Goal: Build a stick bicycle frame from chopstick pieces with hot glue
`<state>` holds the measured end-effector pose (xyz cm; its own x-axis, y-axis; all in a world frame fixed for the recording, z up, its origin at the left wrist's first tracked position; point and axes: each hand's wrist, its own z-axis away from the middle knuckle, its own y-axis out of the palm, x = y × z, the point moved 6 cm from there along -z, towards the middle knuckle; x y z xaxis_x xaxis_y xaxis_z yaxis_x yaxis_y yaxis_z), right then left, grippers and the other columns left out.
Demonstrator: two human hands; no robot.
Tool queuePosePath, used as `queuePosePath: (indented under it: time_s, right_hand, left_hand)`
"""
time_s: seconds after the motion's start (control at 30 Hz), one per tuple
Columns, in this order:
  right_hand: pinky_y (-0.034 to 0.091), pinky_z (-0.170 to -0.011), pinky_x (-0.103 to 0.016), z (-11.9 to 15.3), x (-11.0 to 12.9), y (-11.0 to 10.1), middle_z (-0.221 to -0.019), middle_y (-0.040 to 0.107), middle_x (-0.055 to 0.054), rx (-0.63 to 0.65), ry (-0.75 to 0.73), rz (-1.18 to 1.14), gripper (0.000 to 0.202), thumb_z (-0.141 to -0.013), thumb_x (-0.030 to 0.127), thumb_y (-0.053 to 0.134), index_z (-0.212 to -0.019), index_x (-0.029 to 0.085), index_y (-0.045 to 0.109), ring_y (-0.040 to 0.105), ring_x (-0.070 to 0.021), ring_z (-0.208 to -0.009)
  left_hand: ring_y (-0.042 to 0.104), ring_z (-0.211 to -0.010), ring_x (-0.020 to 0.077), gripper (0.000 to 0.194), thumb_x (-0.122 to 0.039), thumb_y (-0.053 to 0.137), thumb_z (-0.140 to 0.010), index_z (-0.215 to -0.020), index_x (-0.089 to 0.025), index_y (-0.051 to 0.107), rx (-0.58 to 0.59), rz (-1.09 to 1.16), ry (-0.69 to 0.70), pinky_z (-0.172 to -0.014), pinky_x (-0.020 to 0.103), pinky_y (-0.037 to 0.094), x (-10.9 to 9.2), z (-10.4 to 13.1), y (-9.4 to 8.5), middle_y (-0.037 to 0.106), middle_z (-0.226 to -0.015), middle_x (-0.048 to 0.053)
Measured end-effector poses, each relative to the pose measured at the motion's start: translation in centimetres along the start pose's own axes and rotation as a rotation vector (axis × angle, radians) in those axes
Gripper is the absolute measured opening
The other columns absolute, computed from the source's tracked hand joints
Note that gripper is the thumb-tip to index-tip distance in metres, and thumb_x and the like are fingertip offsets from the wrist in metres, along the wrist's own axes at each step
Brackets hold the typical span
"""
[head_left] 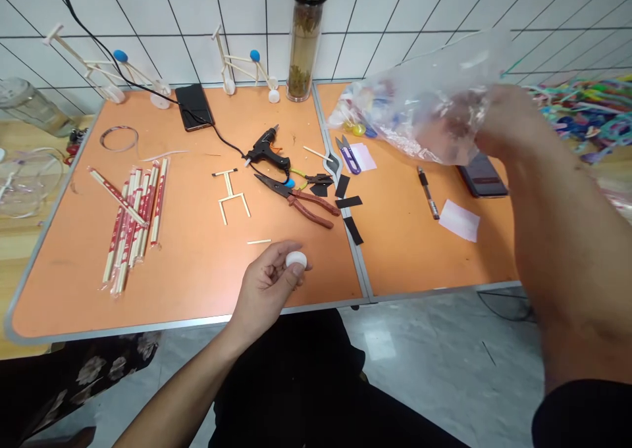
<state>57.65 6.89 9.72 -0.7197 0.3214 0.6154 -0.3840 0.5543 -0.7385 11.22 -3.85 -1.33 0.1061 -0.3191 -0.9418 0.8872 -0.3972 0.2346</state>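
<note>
My left hand (269, 280) pinches a round white bottle cap (296, 260) above the front edge of the orange table. My right hand (457, 122) reaches into a clear plastic bag (395, 99) of colourful bottle caps at the back right; the plastic and blur hide its fingers. Ahead of my left hand lie a small frame of glued sticks (229, 195), a loose short stick (259, 241) and pliers with red-brown handles (301, 201). A black glue gun (269, 150) rests behind the pliers.
Wrapped chopsticks (131, 231) lie at left. Two stick-built tricycle models (247, 66) (106, 73) and a tea bottle (302, 47) stand along the wall. Purple scissors (349, 155), black strips (349, 202), a pen (428, 193) and phones (195, 106) (482, 175) are about. A cable crosses the left side.
</note>
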Motion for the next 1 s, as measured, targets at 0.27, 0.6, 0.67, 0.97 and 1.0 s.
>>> queuePosePath:
  time_s: [0.27, 0.6, 0.67, 0.97, 1.0]
  right_hand:
    - [0.035, -0.050, -0.031, 9.1, -1.0, -4.5, -0.074, 0.077, -0.007, 0.097, 0.242, -0.553, 0.037, -0.115, 0.007, 0.053, -0.082, 0.021, 0.062, 0.051, -0.0073, -0.048]
    - [0.044, -0.060, -0.032, 16.0, 0.5, -1.2, -0.069, 0.070, -0.004, 0.401, 0.088, -0.307, 0.041, -0.100, 0.061, 0.082, -0.083, 0.024, 0.075, 0.057, -0.0148, -0.061]
    - [0.045, -0.062, -0.032, 16.6, 0.8, 0.0, -0.076, 0.074, -0.006, 0.491, 0.073, -0.271, 0.040, -0.103, 0.060, 0.076, -0.085, 0.024, 0.076, 0.059, -0.0163, -0.064]
    - [0.046, -0.077, -0.040, 16.4, 1.2, 4.0, -0.100, 0.082, -0.013, 0.579, -0.057, 0.361, 0.030, -0.109, 0.041, 0.058, -0.091, 0.022, 0.073, 0.072, -0.0295, -0.090]
    - [0.046, -0.076, -0.039, 16.0, 1.3, 3.8, -0.104, 0.082, -0.014, 0.559, -0.057, 0.368, 0.028, -0.109, 0.043, 0.060, -0.100, 0.022, 0.075, 0.073, -0.0302, -0.093]
  left_hand:
    - [0.073, -0.073, 0.0137, 0.046, -0.047, 0.090, -0.096, -0.132, -0.020, 0.078, -0.004, 0.009, 0.078, -0.071, 0.027, 0.063, -0.6, -1.0, -0.1, 0.086, -0.103, 0.008]
    - [0.074, -0.068, 0.0132, 0.052, -0.045, 0.096, -0.088, -0.127, -0.016, 0.077, 0.031, 0.051, 0.082, -0.068, 0.028, 0.064, -1.0, -0.9, 0.4, 0.087, -0.101, 0.009]
    - [0.073, -0.067, 0.0126, 0.052, -0.045, 0.095, -0.087, -0.126, -0.015, 0.077, 0.024, 0.035, 0.088, -0.067, 0.028, 0.063, -1.2, -0.6, 0.4, 0.087, -0.102, 0.009]
    - [0.076, -0.073, 0.0135, 0.049, -0.044, 0.089, -0.094, -0.131, -0.014, 0.076, -0.009, -0.070, 0.107, -0.073, 0.028, 0.064, -0.4, -0.8, -0.3, 0.087, -0.114, 0.013]
    - [0.076, -0.074, 0.0137, 0.050, -0.045, 0.089, -0.094, -0.131, -0.014, 0.076, -0.007, -0.074, 0.105, -0.073, 0.028, 0.065, -0.4, -0.8, -0.4, 0.087, -0.113, 0.013]
